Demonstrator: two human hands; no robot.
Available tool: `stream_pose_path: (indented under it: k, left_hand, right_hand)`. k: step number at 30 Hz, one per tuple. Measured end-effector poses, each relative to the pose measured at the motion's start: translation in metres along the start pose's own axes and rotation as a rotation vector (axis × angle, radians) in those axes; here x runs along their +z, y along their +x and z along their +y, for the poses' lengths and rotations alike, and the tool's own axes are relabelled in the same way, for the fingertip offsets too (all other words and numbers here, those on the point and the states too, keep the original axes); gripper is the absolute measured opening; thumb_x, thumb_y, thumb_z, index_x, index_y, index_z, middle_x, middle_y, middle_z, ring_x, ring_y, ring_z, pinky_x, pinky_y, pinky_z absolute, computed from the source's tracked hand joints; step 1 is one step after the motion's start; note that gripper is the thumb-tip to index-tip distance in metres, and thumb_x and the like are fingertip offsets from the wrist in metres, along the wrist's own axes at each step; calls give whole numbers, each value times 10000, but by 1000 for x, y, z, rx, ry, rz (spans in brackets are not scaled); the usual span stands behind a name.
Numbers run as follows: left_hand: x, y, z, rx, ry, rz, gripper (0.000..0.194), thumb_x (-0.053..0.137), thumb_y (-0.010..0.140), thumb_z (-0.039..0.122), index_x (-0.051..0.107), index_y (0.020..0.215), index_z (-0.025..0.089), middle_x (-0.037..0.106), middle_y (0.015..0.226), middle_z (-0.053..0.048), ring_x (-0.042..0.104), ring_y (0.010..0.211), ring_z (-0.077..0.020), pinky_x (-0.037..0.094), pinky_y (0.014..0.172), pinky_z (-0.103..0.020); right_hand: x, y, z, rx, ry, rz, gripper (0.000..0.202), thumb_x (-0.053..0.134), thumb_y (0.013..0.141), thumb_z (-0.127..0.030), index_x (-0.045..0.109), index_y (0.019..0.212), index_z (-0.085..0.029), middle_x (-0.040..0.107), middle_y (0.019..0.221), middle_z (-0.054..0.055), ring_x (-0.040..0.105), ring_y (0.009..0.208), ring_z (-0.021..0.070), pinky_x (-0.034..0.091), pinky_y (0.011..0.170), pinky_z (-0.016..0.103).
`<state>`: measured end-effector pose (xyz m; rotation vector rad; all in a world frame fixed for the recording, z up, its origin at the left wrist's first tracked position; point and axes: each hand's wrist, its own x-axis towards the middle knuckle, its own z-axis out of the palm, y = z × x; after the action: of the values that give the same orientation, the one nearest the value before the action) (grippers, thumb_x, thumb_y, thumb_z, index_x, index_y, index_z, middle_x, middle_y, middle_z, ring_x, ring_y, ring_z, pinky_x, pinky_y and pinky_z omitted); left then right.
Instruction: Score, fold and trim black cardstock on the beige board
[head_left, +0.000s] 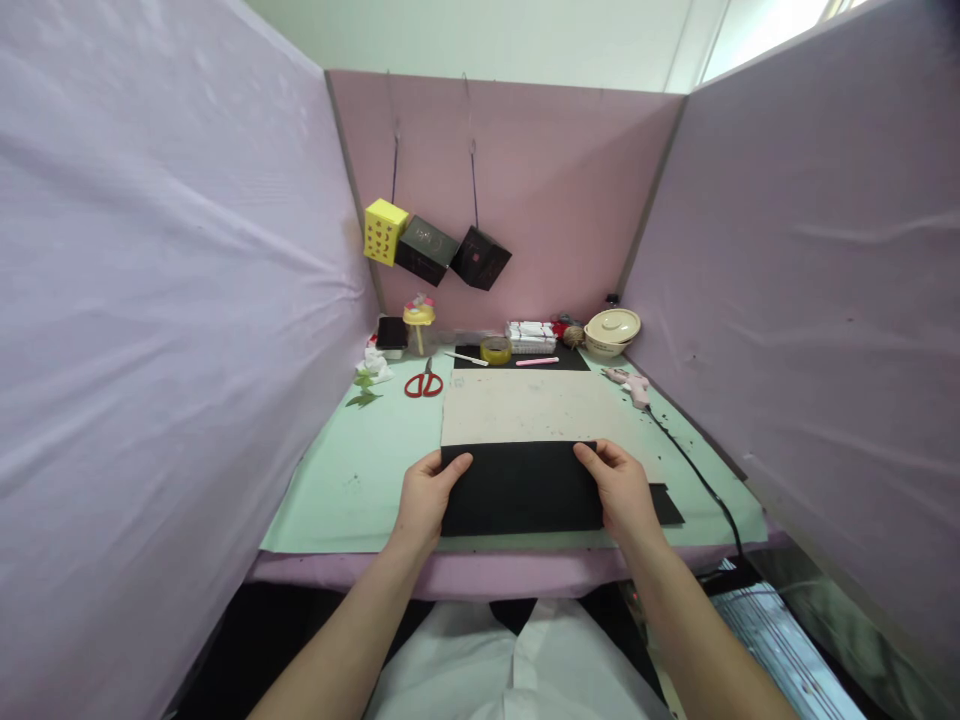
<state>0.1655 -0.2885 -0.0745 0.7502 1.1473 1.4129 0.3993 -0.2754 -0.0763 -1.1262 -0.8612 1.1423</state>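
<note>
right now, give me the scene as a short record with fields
left hand: grips left edge of black rectangular sheet
right hand: grips same sheet's right edge
held: black rectangular sheet
behind sheet: pale rectangular board
left side: red-handled scissors, green leaves
right side: pink glue gun, black cord
hanging: yellow box, two black boxes

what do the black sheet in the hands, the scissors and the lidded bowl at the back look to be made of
Black sheet: probably card or stiff paper, matte; straight edges, no shine.
Scissors: likely plastic handles, glossy red; blades look like metal, grey.
Lidded bowl: ceramic or plastic, can't tell which; smooth cream surface with a soft sheen.
</note>
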Motion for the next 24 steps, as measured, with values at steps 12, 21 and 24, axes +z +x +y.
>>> stream_pose_path:
  k: [12, 21, 24]
  left_hand:
    - [0, 39, 44, 203, 458, -374, 253, 768, 656, 383, 671, 743, 166, 678, 702, -31, 622, 640, -166, 470, 597, -256]
    - [24, 98, 79, 905, 830, -373, 113, 620, 830, 287, 680, 818, 193, 688, 1052, -84, 590, 1069, -229, 412, 997, -394]
    - [6, 98, 45, 1028, 1024, -467, 201, 510, 889, 259, 676, 791, 200, 707, 1033, -96, 624, 1035, -213, 463, 946, -377]
  right_hand:
    - [-17, 40, -29, -96, -246, -227, 342, 797, 630, -478, 655, 709, -178, 649, 651, 4, 571, 587, 145, 450, 544, 256]
    - [-18, 103, -68, -825, -665, -162, 121, 718, 777, -349, 677, 769, -236, 698, 965, 59, 591, 1009, 249, 423, 975, 436]
    - [-30, 96, -35, -1023, -951, -341, 134, 579, 881, -295, 670, 796, -247, 710, 1000, 82, 601, 1046, 250, 456, 963, 463]
